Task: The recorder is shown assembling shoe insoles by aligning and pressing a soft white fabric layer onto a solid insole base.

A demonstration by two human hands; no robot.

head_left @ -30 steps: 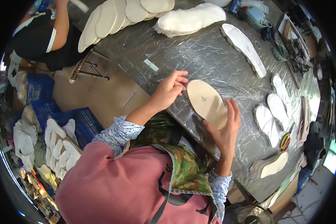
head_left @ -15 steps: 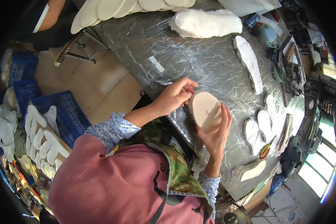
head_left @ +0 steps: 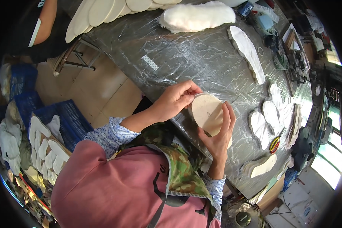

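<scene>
A cream insole (head_left: 206, 113) with a fuzzy edge and a small mark on its flat face lies between my hands, near the table's front edge. My left hand (head_left: 174, 100) pinches its upper left rim between thumb and fingertips. Around its right side and lower part curls my right hand (head_left: 217, 138), thumb at the lower left and fingers along the right edge. The palm and fingers hide part of the insole's lower end. Farther right lie several white insoles (head_left: 270, 116), and beside them is a pair of red and yellow snips (head_left: 274, 144).
Silvery plastic film covers the table (head_left: 186, 57). At its far side are a fan of cream insoles (head_left: 101, 13) and a fluffy white pile (head_left: 197, 17). A long white insole (head_left: 249, 53) lies farther right. Blue crates (head_left: 66, 123) stand left; a fan (head_left: 242, 217) stands below.
My left fingers, loose beside the insole before, now close on its upper left edge. My right hand keeps its hold. The whole view has shifted slightly.
</scene>
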